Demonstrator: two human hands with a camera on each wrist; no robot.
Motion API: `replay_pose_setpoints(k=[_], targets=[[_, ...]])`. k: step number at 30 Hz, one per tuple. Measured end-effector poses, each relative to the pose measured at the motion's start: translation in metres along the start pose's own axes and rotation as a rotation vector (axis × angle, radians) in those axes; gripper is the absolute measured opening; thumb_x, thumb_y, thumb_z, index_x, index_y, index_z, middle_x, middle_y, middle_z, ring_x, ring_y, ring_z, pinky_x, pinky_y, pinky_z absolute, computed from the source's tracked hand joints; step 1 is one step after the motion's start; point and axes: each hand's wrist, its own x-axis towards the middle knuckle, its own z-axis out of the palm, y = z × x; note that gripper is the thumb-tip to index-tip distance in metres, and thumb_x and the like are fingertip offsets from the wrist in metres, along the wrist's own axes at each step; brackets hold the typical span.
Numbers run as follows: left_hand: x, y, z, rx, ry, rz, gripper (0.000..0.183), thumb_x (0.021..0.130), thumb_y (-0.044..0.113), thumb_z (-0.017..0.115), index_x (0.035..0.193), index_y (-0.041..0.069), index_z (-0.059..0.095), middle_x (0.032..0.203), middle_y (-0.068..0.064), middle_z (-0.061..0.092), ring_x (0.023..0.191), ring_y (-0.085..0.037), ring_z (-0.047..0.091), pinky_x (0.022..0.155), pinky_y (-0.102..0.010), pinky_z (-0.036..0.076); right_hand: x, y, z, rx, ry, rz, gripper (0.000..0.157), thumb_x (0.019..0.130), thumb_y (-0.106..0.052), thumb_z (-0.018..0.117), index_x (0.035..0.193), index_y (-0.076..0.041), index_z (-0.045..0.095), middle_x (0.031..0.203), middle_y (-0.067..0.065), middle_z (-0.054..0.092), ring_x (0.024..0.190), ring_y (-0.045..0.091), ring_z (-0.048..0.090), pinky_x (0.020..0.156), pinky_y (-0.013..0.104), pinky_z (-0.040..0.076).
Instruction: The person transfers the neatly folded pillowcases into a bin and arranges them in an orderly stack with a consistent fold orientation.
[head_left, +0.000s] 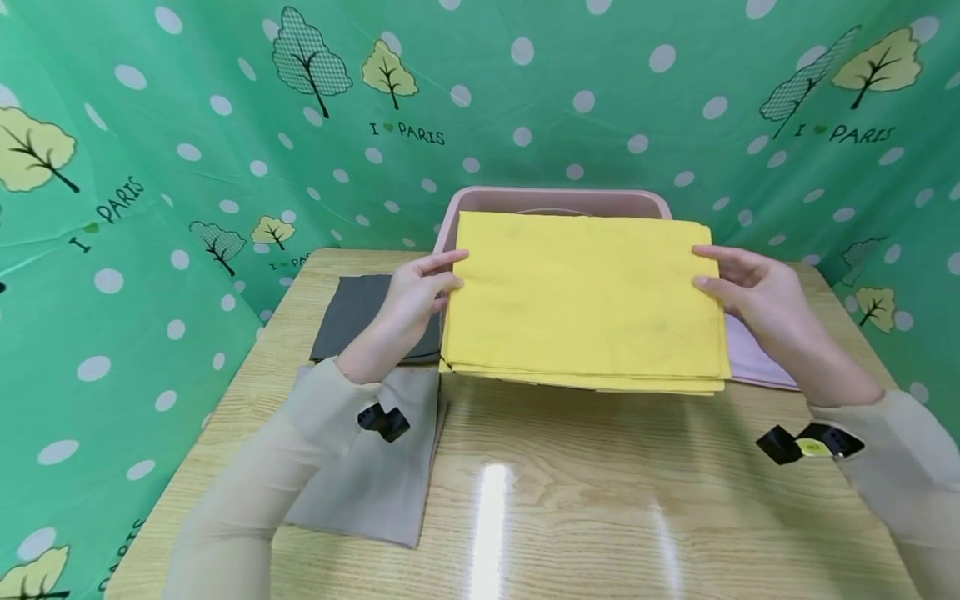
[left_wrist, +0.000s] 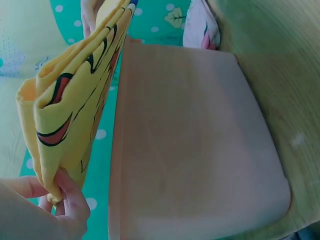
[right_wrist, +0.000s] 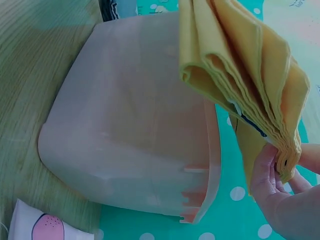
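Note:
A folded yellow garment (head_left: 585,300) is held up by its two sides in front of a pink plastic bin (head_left: 555,198). My left hand (head_left: 412,296) pinches its left edge between thumb and fingers. At the opposite edge, my right hand (head_left: 765,296) pinches the gathered layers. Black and red print shows on the garment's far face (left_wrist: 65,125) in the left wrist view. Several stacked folds fan out above the fingers in the right wrist view. The garment hides most of the bin in the head view, and its inside cannot be seen.
On the wooden table (head_left: 570,475), a dark grey folded cloth (head_left: 358,312) lies left of the bin. A lighter grey folded cloth (head_left: 375,475) is nearer me. A lilac folded cloth (head_left: 753,354) sits at the right. Green printed fabric (head_left: 525,100) hangs behind.

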Motion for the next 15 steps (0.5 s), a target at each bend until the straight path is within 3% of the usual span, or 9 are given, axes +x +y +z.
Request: replay_pose_setpoints(k=[7,10,15], targets=[[0.014,0.006,0.000,-0.001,-0.013,-0.002,0.038,0.083,-0.004,0.052,0.117,0.010,0.058,0.124,0.001,0.045,0.075,-0.012,0.045,0.062,-0.023,0.039,0.012,-0.007,-0.002,-0.052,0.002,0.049,0.057,0.080,-0.036,0.061,0.131,-0.020,0.044,0.126,0.009,0.042,0.083,-0.003,0.053,0.065,0.012,0.047],[0.019,0.009,0.001,-0.018,-0.015,-0.010,0.039,0.082,-0.006,0.051,0.118,0.010,0.058,0.123,-0.001,0.044,0.066,-0.011,0.040,0.057,-0.022,0.037,0.018,-0.010,-0.003,-0.089,0.005,0.064,0.057,0.080,-0.038,0.060,0.131,-0.020,0.044,0.119,0.006,0.044,0.075,0.001,0.049,0.059,0.014,0.043],[0.026,0.014,0.001,-0.024,-0.004,-0.036,0.040,0.082,-0.006,0.051,0.117,0.011,0.058,0.125,0.001,0.042,0.058,-0.010,0.038,0.050,-0.019,0.035,0.026,-0.016,-0.002,-0.126,0.004,0.113,0.058,0.080,-0.040,0.060,0.132,-0.022,0.043,0.109,-0.002,0.042,0.078,0.007,0.044,0.059,0.015,0.041]])
